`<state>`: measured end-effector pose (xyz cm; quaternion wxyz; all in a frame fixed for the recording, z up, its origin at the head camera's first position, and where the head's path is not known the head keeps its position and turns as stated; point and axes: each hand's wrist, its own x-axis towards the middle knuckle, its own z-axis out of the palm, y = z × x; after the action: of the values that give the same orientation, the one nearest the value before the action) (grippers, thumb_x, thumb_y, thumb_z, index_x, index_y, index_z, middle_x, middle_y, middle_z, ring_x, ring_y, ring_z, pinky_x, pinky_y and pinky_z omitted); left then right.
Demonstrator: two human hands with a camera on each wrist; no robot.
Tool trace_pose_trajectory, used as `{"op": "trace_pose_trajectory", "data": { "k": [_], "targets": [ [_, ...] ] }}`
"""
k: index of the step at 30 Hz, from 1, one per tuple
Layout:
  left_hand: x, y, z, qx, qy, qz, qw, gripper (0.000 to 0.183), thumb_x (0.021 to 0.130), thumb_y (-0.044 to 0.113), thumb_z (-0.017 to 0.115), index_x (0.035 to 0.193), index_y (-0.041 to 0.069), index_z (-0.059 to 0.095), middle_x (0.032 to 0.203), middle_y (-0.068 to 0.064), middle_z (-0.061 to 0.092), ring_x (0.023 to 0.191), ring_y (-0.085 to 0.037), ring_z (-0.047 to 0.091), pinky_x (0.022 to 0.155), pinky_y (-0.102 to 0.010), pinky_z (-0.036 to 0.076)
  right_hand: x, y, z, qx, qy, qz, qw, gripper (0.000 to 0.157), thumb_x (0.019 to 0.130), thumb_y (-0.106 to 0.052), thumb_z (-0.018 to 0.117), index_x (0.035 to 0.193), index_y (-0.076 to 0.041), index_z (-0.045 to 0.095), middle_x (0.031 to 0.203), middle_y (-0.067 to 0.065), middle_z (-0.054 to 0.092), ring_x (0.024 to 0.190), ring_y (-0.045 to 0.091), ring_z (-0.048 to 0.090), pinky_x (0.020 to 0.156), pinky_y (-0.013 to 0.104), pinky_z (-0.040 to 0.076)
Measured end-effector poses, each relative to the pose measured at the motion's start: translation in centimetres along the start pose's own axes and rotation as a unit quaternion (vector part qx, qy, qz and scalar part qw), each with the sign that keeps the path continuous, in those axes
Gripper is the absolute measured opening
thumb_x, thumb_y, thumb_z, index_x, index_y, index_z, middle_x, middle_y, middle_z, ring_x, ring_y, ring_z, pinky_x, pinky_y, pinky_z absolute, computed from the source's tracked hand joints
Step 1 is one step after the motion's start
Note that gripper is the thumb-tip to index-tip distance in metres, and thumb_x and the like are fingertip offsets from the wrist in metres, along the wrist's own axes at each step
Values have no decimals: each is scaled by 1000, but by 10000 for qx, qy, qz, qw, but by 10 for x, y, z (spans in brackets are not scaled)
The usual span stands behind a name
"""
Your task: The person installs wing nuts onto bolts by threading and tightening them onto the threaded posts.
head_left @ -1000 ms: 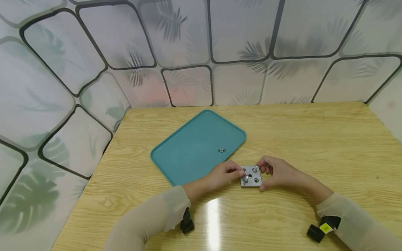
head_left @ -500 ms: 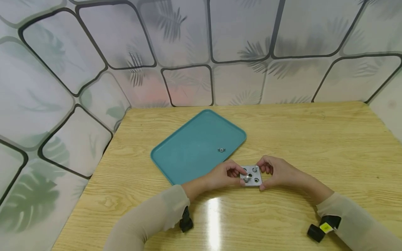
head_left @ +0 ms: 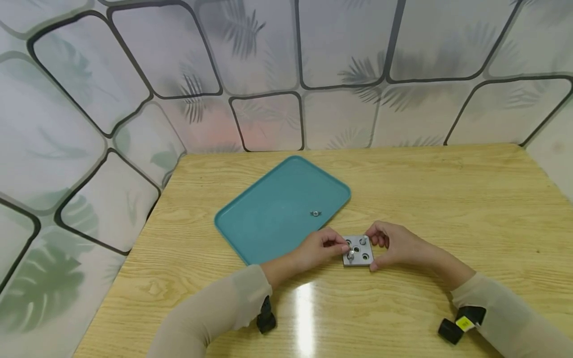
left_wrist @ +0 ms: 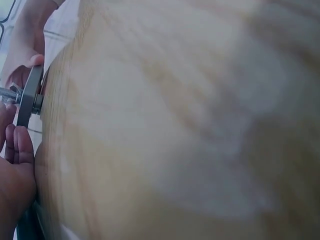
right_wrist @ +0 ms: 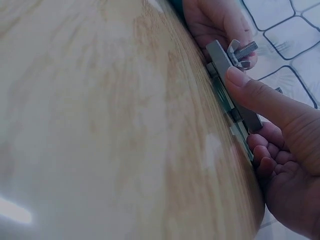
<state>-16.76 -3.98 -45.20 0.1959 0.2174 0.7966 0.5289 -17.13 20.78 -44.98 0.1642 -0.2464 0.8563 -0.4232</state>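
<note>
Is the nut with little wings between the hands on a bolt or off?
On. The wing nut sits around a bolt, whose threads poke out past it in the right wrist view. How tight, I can't tell.

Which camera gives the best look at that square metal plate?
The head view: it looks down on the metal plate, showing its top face and holes. Both wrist views show it nearly edge-on.

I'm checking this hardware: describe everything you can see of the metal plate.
The metal plate looks square, grey and metallic, roughly level beside the tray. Three open holes show, one central; two bolts stand in opposite corners, heads underneath, one carrying a wing nut. The right hand holds it at one side; the left hand is at the wing nut. Contact with the table is unclear.
</note>
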Motion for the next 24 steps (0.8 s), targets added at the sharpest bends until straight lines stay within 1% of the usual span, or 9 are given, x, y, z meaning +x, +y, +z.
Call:
{"op": "trace_pose_trajectory", "data": {
  "k": [2,6,10,12,14,16,20,22,24],
  "targets": [
    [-1,1,-1,13,-115,12,9999,15,87,19,69,97,8,72,90,1,58,80,-3,49,71,-17,41,0,-1,0,0,-16,6,10000,62,61,-29,90,105,-1,56,85,3,51,75,10,45,64,22,41],
    [-2,2,-3,41,-365,107,9993,21,80,16,77,99,10,73,88,3,54,77,-3,49,69,-16,42,0,-2,0,7,-17,-19,10000,61,61,-28,90,105,-1,56,85,3,52,75,10,45,64,22,41],
    [-2,2,-3,37,-452,178,9988,25,76,12,80,100,8,73,87,4,51,77,-2,49,68,-15,44,0,-1,1,-15,-4,-60,10000,61,61,-28,90,105,-2,57,84,3,52,74,9,46,63,22,41],
    [-2,1,-3,-10,-447,179,9988,25,77,11,79,100,7,73,87,5,51,77,-1,49,69,-15,44,0,0,1,-9,-9,-53,10000,61,61,-28,90,105,-2,57,84,3,52,74,9,46,63,22,41],
    [-1,-1,-3,-54,-367,160,9992,25,77,10,79,100,6,72,87,5,53,76,-1,50,68,-15,44,0,1,1,-23,-13,-38,10000,61,61,-29,90,105,-2,57,84,3,52,74,9,45,63,22,41],
    [-1,-3,-3,-210,-287,106,9993,23,78,9,77,100,3,70,88,2,56,75,-1,51,67,-15,44,0,1,1,-28,-18,-23,10000,62,61,-30,90,105,-2,57,85,3,52,74,10,45,63,22,41],
    [0,-4,-2,-409,-64,14,9991,17,81,8,75,93,-1,66,83,0,58,71,-2,51,65,-15,43,0,-1,1,-6,-31,-12,10000,62,61,-29,90,105,-1,57,85,3,52,75,10,46,64,22,41],
    [0,-3,-2,-392,-32,23,9992,14,83,8,73,91,0,66,82,1,58,71,-2,51,65,-15,42,-1,-2,0,20,-36,-6,10000,62,61,-29,90,105,-1,57,85,3,52,75,10,46,64,22,41],
    [0,-2,-2,-301,-29,109,9995,12,84,10,72,90,0,67,82,2,58,72,-2,51,65,-16,42,-1,-3,0,38,-37,1,10000,62,61,-29,90,105,-1,57,85,4,52,76,10,45,64,22,41]
  ]
}}
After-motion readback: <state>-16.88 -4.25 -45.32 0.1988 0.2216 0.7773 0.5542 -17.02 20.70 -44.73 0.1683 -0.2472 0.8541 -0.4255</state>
